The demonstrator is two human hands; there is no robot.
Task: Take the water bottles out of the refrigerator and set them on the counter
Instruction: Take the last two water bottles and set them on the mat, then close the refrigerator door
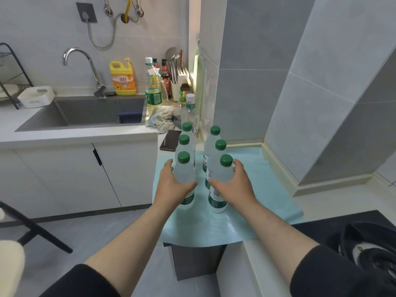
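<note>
Head view: left hand (172, 184) grips the near-left bottle (184, 179); right hand (234, 185) grips the near-right bottle (219, 183); both stand upright on the mat (263, 189).

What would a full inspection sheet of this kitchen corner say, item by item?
Surface: a pale green mat lies on the white counter.
Job's things: six clear plastic water bottles with green caps stand upright on the mat in two rows of three.
Clutter: black phone, crumpled pale cloth, white-capped bottle and yellow detergent jug, all behind the rows.
Grippers: left hand grips the near left bottle; right hand grips the near right bottle.
Cables: a grey flexible hose hangs looped on the wall.
Surroundings: grey sink, chrome tap, white cabinets, grey tiled walls.
</note>
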